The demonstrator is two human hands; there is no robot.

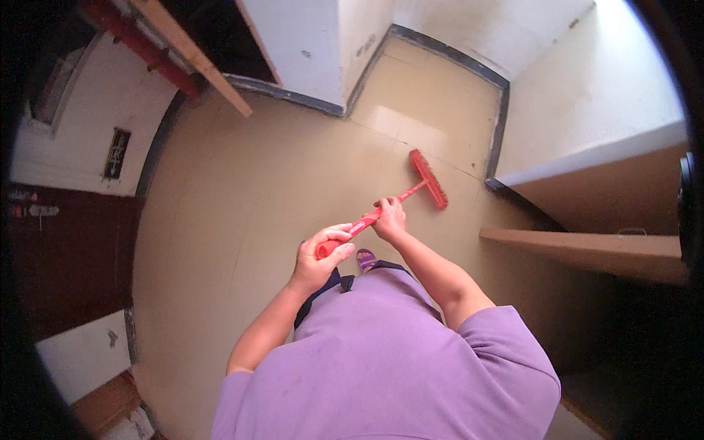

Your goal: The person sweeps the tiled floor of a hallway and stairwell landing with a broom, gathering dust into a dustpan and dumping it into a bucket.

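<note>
A red long-handled floor brush (428,179) slants away from me, its bristled head down at the tiled floor (247,181). Around the top end of its red handle (365,221) curls my left hand (320,256), thumb and fingers closed on it. Farther down the same handle, my right hand (390,219) grips it. The brush head lies ahead and to the right, close to a floor joint. One purple sandal (366,259) shows below the handle; my other foot is hidden.
White walls with a dark skirting (451,52) form a recess ahead. An open wooden door (192,55) juts in at upper left. At right, a brown door edge (577,242) sticks out. A dark red door (77,258) and a sign with an arrow (116,154) are at left.
</note>
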